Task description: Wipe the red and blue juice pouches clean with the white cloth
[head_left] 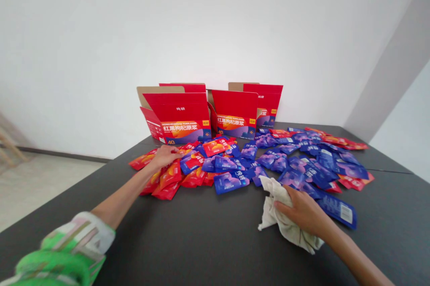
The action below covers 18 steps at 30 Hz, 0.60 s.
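My left hand (167, 155) reaches to the left side of the pile, its fingers closed together on a red pouch (171, 174) among several others. Its fingertips are partly hidden by the pouches. My right hand (300, 210) is closed around a crumpled off-white cloth (278, 214), just above the table in front of the blue pouches. A blue pouch (231, 181) lies flat at the pile's front edge, between my hands. Close by my right hand, another blue pouch (338, 210) shows its barcode side.
Red open-topped cartons (188, 111) stand with flaps raised behind the pile, near a white wall (215, 22). Blue and red pouches (312, 151) spread over the right side of the dark table (188, 241). Part of a wooden piece (10, 143) shows at far left.
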### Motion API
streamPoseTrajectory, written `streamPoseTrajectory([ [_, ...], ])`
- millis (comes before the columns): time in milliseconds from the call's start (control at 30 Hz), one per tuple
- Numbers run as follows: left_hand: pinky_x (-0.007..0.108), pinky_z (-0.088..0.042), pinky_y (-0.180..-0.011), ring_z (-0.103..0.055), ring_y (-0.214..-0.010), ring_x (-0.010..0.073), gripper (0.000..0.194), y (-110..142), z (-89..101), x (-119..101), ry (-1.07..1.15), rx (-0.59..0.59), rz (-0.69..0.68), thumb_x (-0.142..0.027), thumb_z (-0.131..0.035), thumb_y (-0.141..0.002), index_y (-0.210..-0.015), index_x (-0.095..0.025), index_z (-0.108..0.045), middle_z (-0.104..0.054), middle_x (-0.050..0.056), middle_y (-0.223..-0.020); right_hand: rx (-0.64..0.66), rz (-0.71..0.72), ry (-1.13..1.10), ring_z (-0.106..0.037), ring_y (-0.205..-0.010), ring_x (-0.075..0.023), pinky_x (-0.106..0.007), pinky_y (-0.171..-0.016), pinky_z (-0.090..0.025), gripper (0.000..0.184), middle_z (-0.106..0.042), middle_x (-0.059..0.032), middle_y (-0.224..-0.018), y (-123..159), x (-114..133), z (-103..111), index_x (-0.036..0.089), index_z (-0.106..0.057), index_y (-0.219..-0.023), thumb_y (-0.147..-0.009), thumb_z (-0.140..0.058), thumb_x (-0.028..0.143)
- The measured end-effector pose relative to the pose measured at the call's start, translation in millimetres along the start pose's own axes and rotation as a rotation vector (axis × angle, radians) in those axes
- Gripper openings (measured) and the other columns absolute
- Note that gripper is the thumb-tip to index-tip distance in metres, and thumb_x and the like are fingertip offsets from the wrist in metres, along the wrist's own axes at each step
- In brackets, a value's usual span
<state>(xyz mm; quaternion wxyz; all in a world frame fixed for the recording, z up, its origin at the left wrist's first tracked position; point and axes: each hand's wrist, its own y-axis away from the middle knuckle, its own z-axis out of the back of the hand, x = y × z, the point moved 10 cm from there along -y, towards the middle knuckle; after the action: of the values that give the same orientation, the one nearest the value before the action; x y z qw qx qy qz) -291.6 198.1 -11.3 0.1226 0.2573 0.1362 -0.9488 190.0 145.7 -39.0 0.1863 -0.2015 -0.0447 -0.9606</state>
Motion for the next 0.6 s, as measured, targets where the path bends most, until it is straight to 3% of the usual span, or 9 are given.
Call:
streamPoseTrajectory([
  [200, 0.03, -0.041, -0.067, -0.058, -0.077, 0.022, 0.031, 8.0, 13.6, -19.1, -0.109, -0.097, -0.09, -0.046, -0.049, -0.075, -0.087, -0.018, -0.056, -0.064, 0.004, -0.086, -0.01, 0.022, -0.016, -0.062, -0.081, -0.0214, -0.026, -0.064, -0.033, 0.032, -0.066, -0.0075, -0.085, 0.6, 2.5, 2.2, 0.018, -0.059, -0.099, -0.08, -0.049, 0.042],
  [600, 0.032, -0.041, -0.075, -0.06, -0.092, 0.027, 0.042, 22.3, 80.9, -80.0, -0.259, -0.368, -0.153, -0.044, -0.043, -0.084, -0.119, -0.021, -0.046, -0.063, 0.009, -0.103, -0.011, 0.046, -0.023, -0.062, -0.083, -0.0222, -0.027, -0.067, -0.034, 0.034, -0.067, -0.0075, -0.086, -0.4, 2.8, 1.6, 0.018, -0.059, -0.103, -0.08, -0.05, 0.042],
])
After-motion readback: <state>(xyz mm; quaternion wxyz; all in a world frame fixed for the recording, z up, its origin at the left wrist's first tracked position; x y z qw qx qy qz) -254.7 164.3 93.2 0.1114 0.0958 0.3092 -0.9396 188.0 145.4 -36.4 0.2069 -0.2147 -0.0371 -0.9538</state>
